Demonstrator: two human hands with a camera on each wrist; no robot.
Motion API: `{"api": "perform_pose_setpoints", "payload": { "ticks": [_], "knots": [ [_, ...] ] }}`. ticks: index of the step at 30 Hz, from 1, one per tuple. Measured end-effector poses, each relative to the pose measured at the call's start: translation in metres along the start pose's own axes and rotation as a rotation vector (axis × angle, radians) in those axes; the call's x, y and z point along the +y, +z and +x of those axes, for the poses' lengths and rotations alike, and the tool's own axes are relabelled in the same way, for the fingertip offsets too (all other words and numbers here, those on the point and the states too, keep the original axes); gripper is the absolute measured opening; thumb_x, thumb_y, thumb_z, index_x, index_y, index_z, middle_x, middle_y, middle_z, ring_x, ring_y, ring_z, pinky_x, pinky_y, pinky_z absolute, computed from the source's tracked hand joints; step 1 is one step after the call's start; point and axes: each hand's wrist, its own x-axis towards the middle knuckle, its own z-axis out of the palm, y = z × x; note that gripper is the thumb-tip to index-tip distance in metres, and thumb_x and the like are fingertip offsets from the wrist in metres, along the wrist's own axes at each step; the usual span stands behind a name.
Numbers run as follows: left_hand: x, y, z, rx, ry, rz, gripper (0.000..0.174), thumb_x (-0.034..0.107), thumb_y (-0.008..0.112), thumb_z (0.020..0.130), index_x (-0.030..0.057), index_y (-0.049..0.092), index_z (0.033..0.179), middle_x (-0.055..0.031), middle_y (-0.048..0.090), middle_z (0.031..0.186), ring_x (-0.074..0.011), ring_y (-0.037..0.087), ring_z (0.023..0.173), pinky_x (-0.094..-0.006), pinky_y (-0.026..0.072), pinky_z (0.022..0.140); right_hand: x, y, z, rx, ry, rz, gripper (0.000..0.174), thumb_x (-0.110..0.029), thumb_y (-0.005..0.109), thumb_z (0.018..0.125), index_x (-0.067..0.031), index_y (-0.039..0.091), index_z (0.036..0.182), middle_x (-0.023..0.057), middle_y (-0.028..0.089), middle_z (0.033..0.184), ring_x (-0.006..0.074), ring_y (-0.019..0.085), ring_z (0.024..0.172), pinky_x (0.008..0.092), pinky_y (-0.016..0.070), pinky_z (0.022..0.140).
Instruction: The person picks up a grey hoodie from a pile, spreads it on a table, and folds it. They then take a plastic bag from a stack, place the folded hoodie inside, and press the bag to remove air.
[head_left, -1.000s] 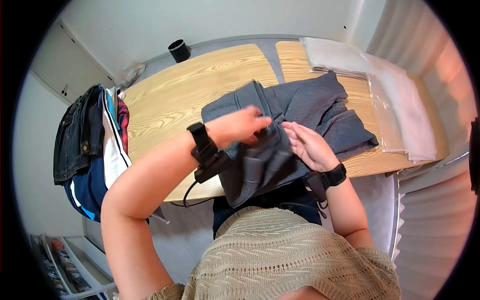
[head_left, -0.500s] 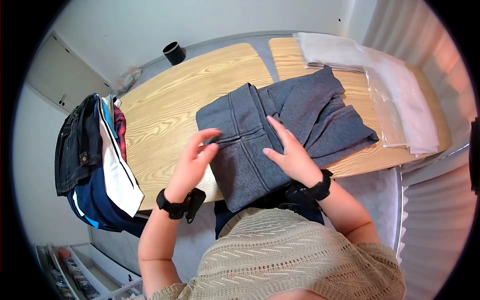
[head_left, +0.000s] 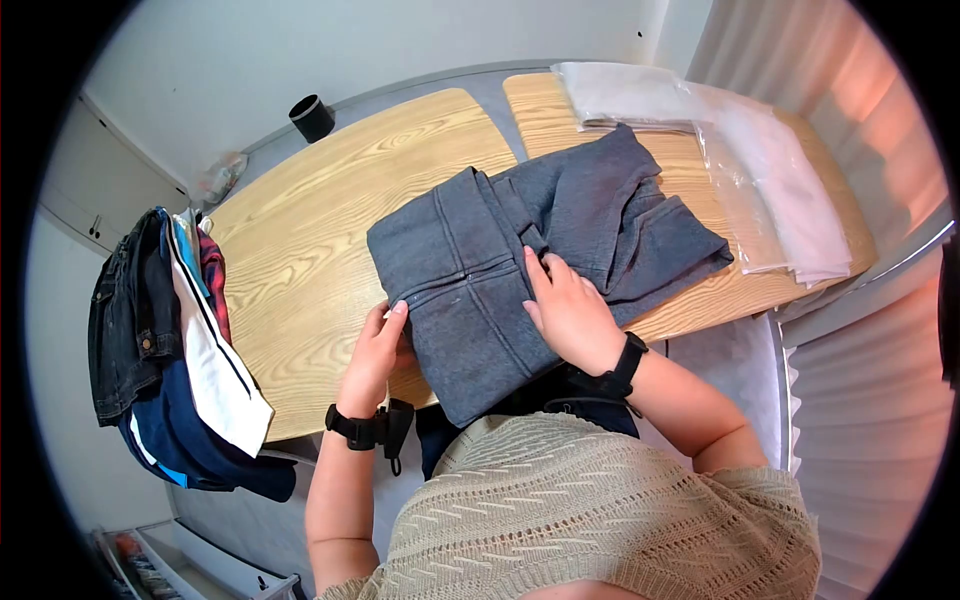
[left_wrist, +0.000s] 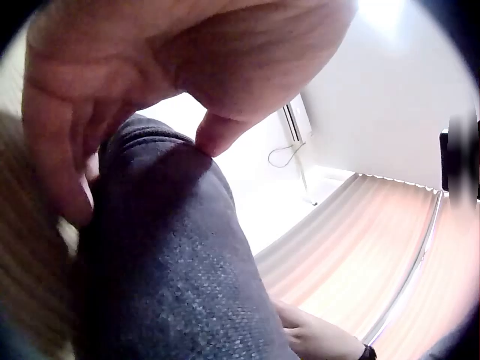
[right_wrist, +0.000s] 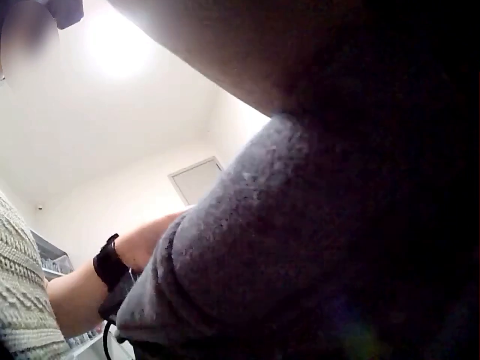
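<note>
A dark grey garment of thick cloth with raised seams lies partly folded across the table's front. Its left part forms a neat doubled panel, while the right part spreads out in creases. At the panel's left edge, my left hand pinches the cloth, thumb on top and fingers underneath. The left wrist view shows the thumb and fingers on opposite sides of the folded garment edge. My right hand rests on the garment beside the panel's right edge, fingers extended. In the right wrist view, dark garment cloth hides the right fingertips.
Clear plastic bags lie along the table's right side. A pile of clothes hangs over the left end of the wooden table. Beyond the far edge stands a black bin. A gap runs between the two tabletops at the back.
The left hand swung left off the panel and took hold of its left edge. The right hand came down onto the cloth. The panel, blurred and moving at first, now lies flat.
</note>
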Motion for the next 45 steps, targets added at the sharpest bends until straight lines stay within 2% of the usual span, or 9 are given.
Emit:
{"api": "perform_pose_setpoints", "payload": {
  "ticks": [6,9,13,21,29,31,35,41,45],
  "knots": [
    [-0.006,0.000,0.006,-0.059,-0.020,-0.077,0.049,0.043,0.050,0.092,0.0036,0.048,0.121,-0.0076,0.058,0.104,-0.0168,0.058,0.091,-0.0339,0.0485,0.076,0.010,-0.039,0.002,0.010,-0.108,0.321,0.047,-0.006,0.063,0.077,-0.0003,0.050,0.121,0.0197,0.050,0.121,0.0347,0.051,0.111,0.0388,0.0434,0.091],
    [-0.011,-0.001,0.010,-0.076,-0.017,-0.089,0.050,0.043,0.050,0.092,0.0032,0.046,0.122,-0.0079,0.058,0.106,-0.0177,0.059,0.092,-0.0346,0.0482,0.078,0.021,-0.048,0.000,0.048,-0.103,-0.123,0.055,-0.006,0.064,0.073,-0.0051,0.047,0.126,0.0147,0.045,0.133,0.0317,0.043,0.123,0.0446,0.0366,0.099],
    [-0.012,-0.001,0.011,-0.067,0.004,-0.073,0.053,0.043,0.051,0.091,0.0029,0.044,0.125,-0.0071,0.058,0.107,-0.0178,0.058,0.092,-0.0353,0.0473,0.080,0.046,-0.023,-0.011,-0.113,-0.033,-0.203,0.050,-0.005,0.053,0.079,-0.0057,0.044,0.129,0.0137,0.042,0.137,0.0314,0.042,0.125,0.0462,0.0322,0.103],
    [-0.009,0.003,0.009,-0.046,0.002,-0.050,0.053,0.042,0.052,0.091,0.0010,0.045,0.124,-0.0082,0.057,0.106,-0.0166,0.056,0.091,-0.0343,0.0467,0.080,0.010,-0.031,0.013,0.005,0.009,0.211,0.053,-0.009,0.053,0.082,-0.0077,0.040,0.133,0.0203,0.037,0.139,0.0344,0.032,0.131,0.0523,0.0244,0.105],
    [-0.012,0.005,0.012,-0.213,-0.082,-0.265,0.057,0.038,0.059,0.088,-0.0017,0.043,0.126,-0.0124,0.055,0.115,-0.0189,0.054,0.100,-0.0336,0.0447,0.085,0.013,-0.003,0.021,-0.057,0.019,0.058,0.057,-0.034,0.058,0.086,-0.0139,0.039,0.136,0.0173,0.045,0.133,0.0320,0.041,0.125,0.0443,0.0311,0.102],
    [-0.009,0.022,0.009,-0.184,0.105,-0.409,0.050,0.026,0.061,0.087,-0.0021,0.043,0.125,-0.0128,0.055,0.115,-0.0199,0.054,0.102,-0.0337,0.0448,0.087,0.011,-0.001,0.018,-0.019,0.018,0.038,0.056,-0.034,0.058,0.086,-0.0123,0.040,0.135,0.0170,0.048,0.130,0.0315,0.044,0.122,0.0427,0.0331,0.100],
    [0.009,0.025,-0.004,-0.197,0.067,-0.551,0.047,0.008,0.054,0.082,-0.0003,0.041,0.126,-0.0132,0.055,0.116,-0.0214,0.055,0.103,-0.0337,0.0450,0.089,0.006,-0.002,0.013,0.038,0.005,0.091,0.055,-0.037,0.055,0.087,-0.0107,0.042,0.133,0.0185,0.052,0.124,0.0329,0.048,0.118,0.0431,0.0356,0.097],
    [0.057,0.018,-0.047,-0.147,0.198,-0.519,0.044,0.012,0.053,0.083,-0.0011,0.041,0.124,-0.0138,0.056,0.113,-0.0209,0.056,0.101,-0.0331,0.0453,0.087,-0.014,-0.005,0.011,-0.226,0.077,0.768,0.058,-0.032,0.045,0.095,-0.0052,0.025,0.142,0.0245,0.042,0.134,0.0337,0.039,0.128,0.0367,0.0296,0.105],
    [0.095,0.050,-0.042,-0.193,0.274,-0.386,0.047,0.014,0.060,0.082,-0.0021,0.041,0.122,-0.0132,0.056,0.111,-0.0198,0.056,0.098,-0.0306,0.0463,0.085,-0.008,0.007,0.010,-0.079,0.099,0.958,0.053,-0.034,0.044,0.095,-0.0076,0.030,0.139,0.0203,0.046,0.132,0.0312,0.045,0.122,0.0354,0.0345,0.101]
  ]
}}
